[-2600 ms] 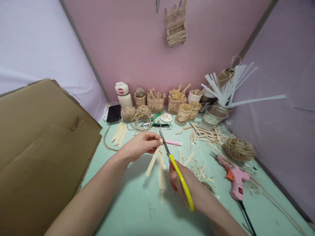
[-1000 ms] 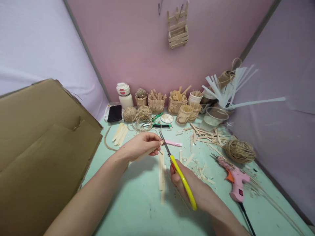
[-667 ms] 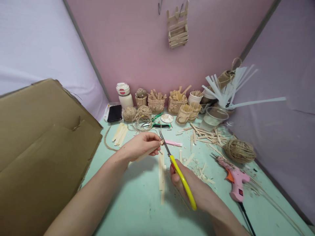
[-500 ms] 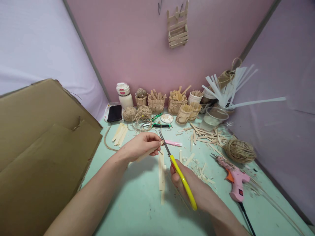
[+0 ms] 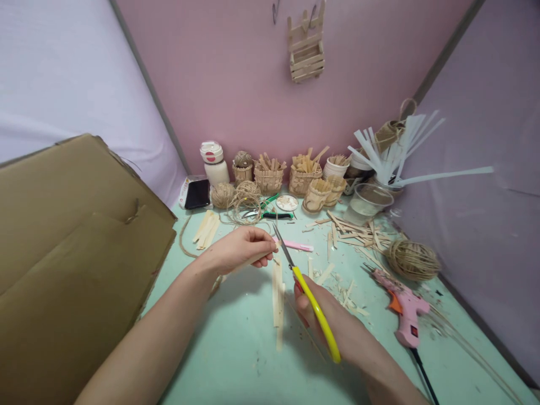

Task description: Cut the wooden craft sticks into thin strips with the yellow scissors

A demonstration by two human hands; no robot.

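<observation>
My left hand [image 5: 240, 248] pinches a thin wooden stick [image 5: 250, 261] that lies nearly level under my fingers, its tip toward the scissor blades. My right hand [image 5: 327, 320] is wrapped round the yellow-handled scissors [image 5: 312, 306], whose dark blades point up and away at the stick's end. Two cut wooden strips [image 5: 277, 292] lie on the mint-green table [image 5: 236, 349] just below both hands.
A large cardboard sheet [image 5: 71, 247] fills the left. A pink glue gun [image 5: 403, 308], a twine ball [image 5: 412, 260], loose sticks [image 5: 354, 229] and chips lie to the right. Small baskets of sticks [image 5: 301, 174], a white bottle [image 5: 213, 162], a phone [image 5: 194, 193] and green pliers [image 5: 270, 214] line the back.
The stick in my left hand has swung from hanging down to lying nearly level. Both hands have barely shifted since.
</observation>
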